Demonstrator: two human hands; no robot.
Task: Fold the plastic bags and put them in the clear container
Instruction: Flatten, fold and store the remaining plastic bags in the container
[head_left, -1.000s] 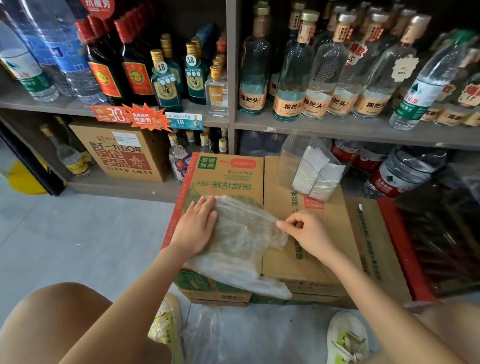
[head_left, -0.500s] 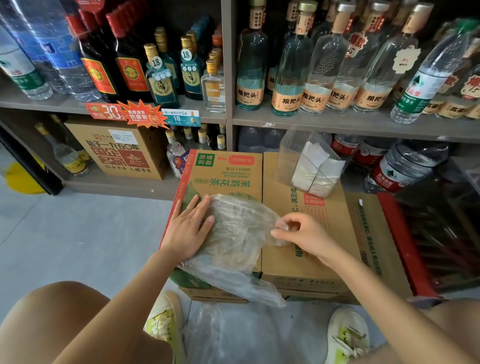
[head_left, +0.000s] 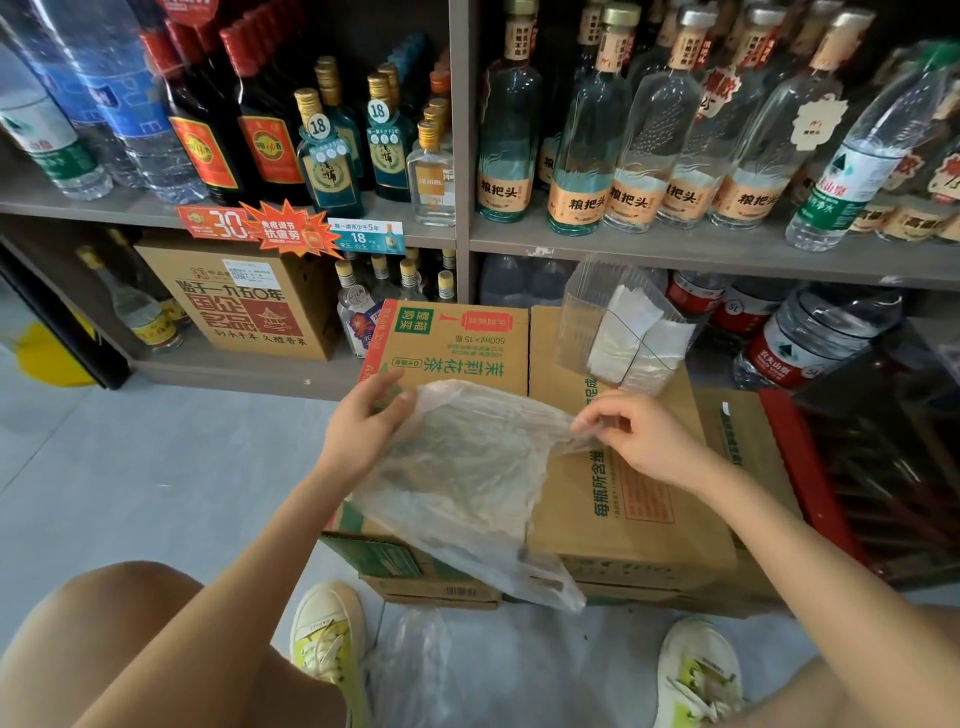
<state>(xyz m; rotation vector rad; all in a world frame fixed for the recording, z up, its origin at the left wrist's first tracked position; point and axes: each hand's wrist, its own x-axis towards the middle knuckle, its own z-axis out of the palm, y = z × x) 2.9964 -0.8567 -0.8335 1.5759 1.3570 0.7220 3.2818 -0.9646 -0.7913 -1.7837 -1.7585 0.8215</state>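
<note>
**Bag stretched between 2 grips, fold coming up**

The right grip (head_left: 639, 436) pinches the top right corner of the plastic bag (head_left: 467, 478) between thumb and fingertips. The left grip (head_left: 363, 421) curls round the top left edge. The top edge is lifted taut between them above the cardboard boxes (head_left: 623, 509), near the clear container (head_left: 618, 322) at the back. The bag's long axis runs from that edge down toward the person, slanting right, and its tail droops over the boxes' front toward the floor. To fold well, I'd lay it flat, press the air out, then bring 1 side squarely over the other.
</note>
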